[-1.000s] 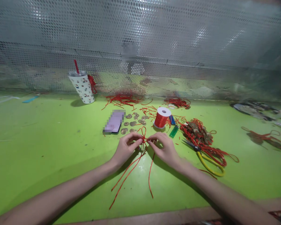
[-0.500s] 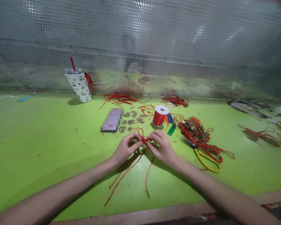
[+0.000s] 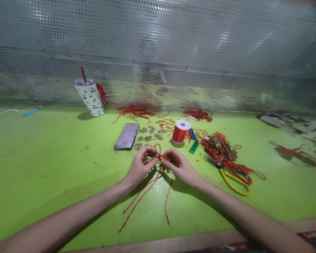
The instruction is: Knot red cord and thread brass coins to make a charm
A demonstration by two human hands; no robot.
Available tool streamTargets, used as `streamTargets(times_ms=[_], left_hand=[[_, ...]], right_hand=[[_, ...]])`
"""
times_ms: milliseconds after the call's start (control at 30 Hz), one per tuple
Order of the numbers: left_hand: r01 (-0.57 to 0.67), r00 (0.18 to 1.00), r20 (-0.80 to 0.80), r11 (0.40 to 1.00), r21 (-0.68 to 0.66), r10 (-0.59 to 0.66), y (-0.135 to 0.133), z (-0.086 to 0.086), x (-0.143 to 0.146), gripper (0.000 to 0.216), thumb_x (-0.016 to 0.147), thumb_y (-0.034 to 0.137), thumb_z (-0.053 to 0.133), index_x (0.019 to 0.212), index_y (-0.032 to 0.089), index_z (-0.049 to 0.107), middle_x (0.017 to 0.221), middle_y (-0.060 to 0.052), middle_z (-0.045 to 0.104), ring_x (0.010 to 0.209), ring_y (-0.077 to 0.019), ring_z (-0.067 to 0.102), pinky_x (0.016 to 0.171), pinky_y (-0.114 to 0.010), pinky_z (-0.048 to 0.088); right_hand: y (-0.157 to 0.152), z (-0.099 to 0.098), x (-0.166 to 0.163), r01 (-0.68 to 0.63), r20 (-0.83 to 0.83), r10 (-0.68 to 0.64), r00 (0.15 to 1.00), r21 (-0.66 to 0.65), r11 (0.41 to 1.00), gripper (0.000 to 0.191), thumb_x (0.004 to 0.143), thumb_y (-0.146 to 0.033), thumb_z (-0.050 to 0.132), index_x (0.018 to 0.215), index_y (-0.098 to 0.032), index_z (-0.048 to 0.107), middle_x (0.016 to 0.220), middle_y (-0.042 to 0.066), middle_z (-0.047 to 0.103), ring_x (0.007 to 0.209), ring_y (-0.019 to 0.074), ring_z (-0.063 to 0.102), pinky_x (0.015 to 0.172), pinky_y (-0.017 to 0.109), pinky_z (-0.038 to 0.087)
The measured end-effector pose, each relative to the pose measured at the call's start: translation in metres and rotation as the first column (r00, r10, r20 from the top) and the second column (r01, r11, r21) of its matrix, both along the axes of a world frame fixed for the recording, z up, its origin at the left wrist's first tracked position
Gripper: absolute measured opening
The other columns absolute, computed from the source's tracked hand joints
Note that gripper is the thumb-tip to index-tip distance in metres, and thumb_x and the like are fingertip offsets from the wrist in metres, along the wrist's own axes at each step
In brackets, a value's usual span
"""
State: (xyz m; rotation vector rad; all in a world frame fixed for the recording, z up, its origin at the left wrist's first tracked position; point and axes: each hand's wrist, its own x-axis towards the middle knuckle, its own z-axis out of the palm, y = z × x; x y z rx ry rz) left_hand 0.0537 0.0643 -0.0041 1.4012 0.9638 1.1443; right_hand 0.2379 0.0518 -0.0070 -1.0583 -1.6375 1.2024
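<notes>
Between my two hands is a red cord [image 3: 160, 158], looped at the top and knotted in the middle, its loose ends trailing down over the green table. My left hand [image 3: 143, 163] pinches the knot from the left. From the other side my right hand [image 3: 179, 163] pinches the cord, thumb and forefinger together. Just beyond the fingers lie several brass-coloured coins [image 3: 147, 138]. A spool of red cord [image 3: 180, 132] stands upright past my right hand, with a green lighter [image 3: 194, 147] beside it.
Yellow-and-red-handled scissors [image 3: 230, 175] lie to the right, against a heap of corded coins [image 3: 221, 147]. A phone [image 3: 126, 136] lies left of the loose coins. Farther back stand a patterned tumbler [image 3: 91, 96] and a perforated metal screen [image 3: 107, 70]. Red cord scraps [image 3: 137, 111] lie along the screen.
My right hand's fingers have curled closer to the knot and shifted slightly. Both hands still hold the cord. The whole view has moved a little.
</notes>
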Motion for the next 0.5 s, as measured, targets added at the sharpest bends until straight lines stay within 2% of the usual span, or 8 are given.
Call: streamTargets(times_ms=[133,333,500], left_hand=[[0.008,0.998,-0.066,0.999,0.032,-0.006,-0.0029,0.0021,0.0005,0.018,0.080,0.025,0.071,0.090,0.018,0.058,0.088,0.000,0.060,0.077,-0.0140,0.058,0.068,-0.025,0.047],[0.062,0.993,-0.109,0.994,0.090,-0.052,-0.0054,0.0017,0.0016,0.016,0.087,0.029,0.068,0.091,0.017,0.057,0.088,-0.002,0.061,0.079,-0.0159,0.060,0.065,-0.026,0.047],[-0.019,0.988,-0.147,0.983,0.185,0.047,-0.0054,-0.0013,0.0023,0.019,0.087,0.025,0.068,0.099,0.018,0.056,0.095,-0.003,0.061,0.079,-0.0147,0.058,0.065,-0.026,0.047]], right_hand=[[-0.0020,0.0018,-0.0031,0.017,-0.027,-0.019,0.999,-0.048,0.999,0.029,0.088,-0.047,0.068,0.098,-0.022,0.058,0.081,-0.001,0.058,0.069,0.0154,0.054,0.064,0.031,0.047],[-0.0004,0.0003,-0.0048,0.094,-0.023,-0.094,0.995,0.006,0.996,0.033,0.086,-0.051,0.070,0.089,-0.019,0.062,0.076,0.000,0.058,0.067,0.0150,0.052,0.061,0.029,0.042],[0.0001,-0.0031,-0.0058,0.074,-0.086,-0.083,0.993,-0.095,0.993,0.034,0.086,-0.052,0.069,0.090,-0.018,0.063,0.077,0.000,0.060,0.066,0.0139,0.052,0.061,0.029,0.041]])
